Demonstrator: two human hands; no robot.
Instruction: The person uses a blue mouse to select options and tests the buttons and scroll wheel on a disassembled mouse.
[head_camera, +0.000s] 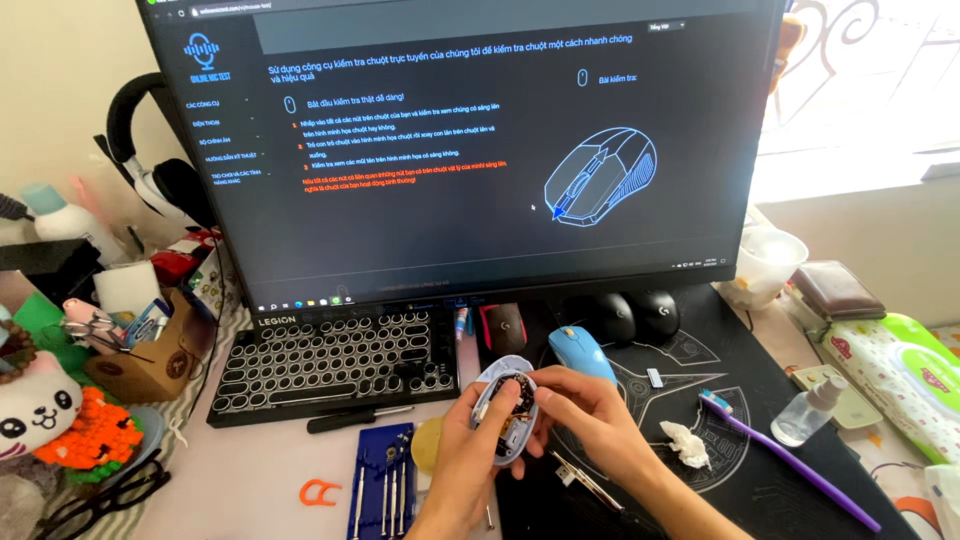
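Your left hand (462, 440) cups the opened mouse base (504, 412) above the desk edge while your right hand (580, 405) fingertips pinch at its exposed circuit board, so a slip risks dropping loose parts among the screwdriver set (383, 490) or scratching the board.

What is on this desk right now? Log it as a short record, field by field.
left hand: grips the opened mouse base, circuit board facing up
right hand: fingertips on the board's right edge
blue mouse shell: on the black desk mat, behind the hands
keyboard: round keys, left of the hands
screwdriver set: blue case, near edge
purple toothbrush: on the mat, right
monitor: shows a mouse outline
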